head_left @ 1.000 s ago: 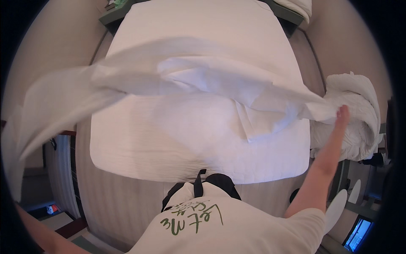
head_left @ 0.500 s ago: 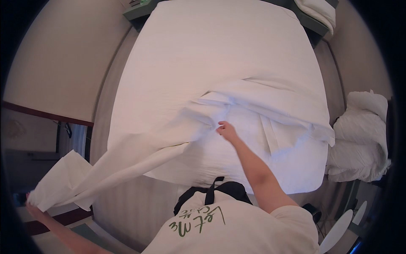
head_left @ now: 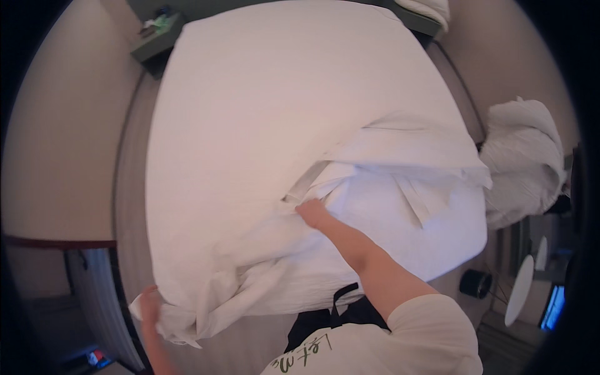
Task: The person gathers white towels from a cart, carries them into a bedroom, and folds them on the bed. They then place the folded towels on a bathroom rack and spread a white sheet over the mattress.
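Note:
A loose white bed sheet (head_left: pixel 419 147) lies bunched and folded across the near half of the wide bed (head_left: pixel 281 81), which has a smooth white covering. At the bed's near left corner my left hand (head_left: pixel 150 303), slightly blurred, is closed on the sheet's bunched end. Nearer the middle, my right hand (head_left: pixel 309 214) is closed on a fold of the same sheet, its fingertips partly hidden in the cloth. Between both hands the fabric runs in loose creases. To the right, the sheet stays folded back in a long ridge reaching the bed's side.
A heaped white duvet (head_left: pixel 522 165) sits beyond the bed's right side. Green-grey bedside ledges (head_left: pixel 159 44) flank the far end, with a white pillow (head_left: pixel 428 9) at the far right. A round white table (head_left: pixel 520 290) and a dark bin (head_left: pixel 475 283) stand near right.
My left hand has brought the sheet's end rightward from beyond the bed to its near left corner. My right hand has shifted left and nearer, and the stretched sheet has dropped into loose folds.

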### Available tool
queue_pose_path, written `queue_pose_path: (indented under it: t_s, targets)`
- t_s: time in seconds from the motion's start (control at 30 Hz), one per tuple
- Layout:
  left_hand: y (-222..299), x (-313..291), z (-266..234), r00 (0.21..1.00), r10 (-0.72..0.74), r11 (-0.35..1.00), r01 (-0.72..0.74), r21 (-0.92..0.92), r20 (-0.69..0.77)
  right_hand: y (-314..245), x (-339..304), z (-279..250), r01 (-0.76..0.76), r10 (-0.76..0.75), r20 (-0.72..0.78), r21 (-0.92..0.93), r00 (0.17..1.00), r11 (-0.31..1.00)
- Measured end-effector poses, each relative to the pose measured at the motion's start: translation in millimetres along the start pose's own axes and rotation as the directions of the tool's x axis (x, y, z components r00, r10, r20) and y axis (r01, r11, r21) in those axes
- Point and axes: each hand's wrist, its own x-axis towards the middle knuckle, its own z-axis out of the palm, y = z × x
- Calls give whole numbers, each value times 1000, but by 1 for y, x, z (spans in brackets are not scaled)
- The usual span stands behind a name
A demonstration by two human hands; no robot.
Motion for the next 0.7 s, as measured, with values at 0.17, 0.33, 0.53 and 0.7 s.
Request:
queue_pose_path:
  t_s: [0.17, 0.33, 0.53, 0.7]
  targets:
    - [112, 62, 189, 874, -10, 989, -64, 135, 485, -32, -174, -6, 47, -29, -72, 269, 997, 962]
    - [173, 69, 244, 890, 2, 992, -60, 112, 456, -84, -306, -26, -313, -114, 578, 585, 808, 748]
    - [147, 58, 255, 802, -127, 965, -35, 259, 583, 4, -290, 17, -533, 257, 611, 785, 748, -316]
    - [164, 5, 201, 904, 3, 959, -124, 255, 428, 164, -295, 46, -305, 959, 265, 926, 100, -224]
